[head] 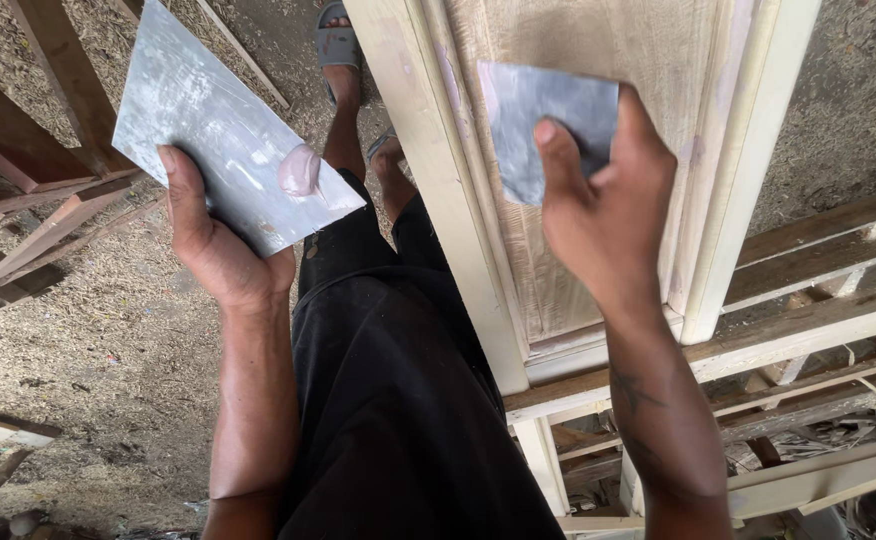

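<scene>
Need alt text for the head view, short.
Seen from above, a person's right hand presses a small grey scraper flat against a pale wooden door panel. The left hand holds a grey metal sheet carrying a dab of pinkish putty, above a sawdust-covered floor.

The wooden door frame (pixel 598 200) fills the right half of the space, its raised mouldings walling in the recessed panel on both sides, so a hand there can slide only up or down the panel. Below and to the right, the stacked timber rails (pixel 818 330) crowd together with narrow gaps between them. The person's black-clad legs (pixel 398 380) stand just beside the frame, closing the middle. On the left, the sawdust floor (pixel 108 340) lies open and gives the widest room, hemmed at the far left by reddish wooden slats (pixel 38 210) leaning at angles.
</scene>
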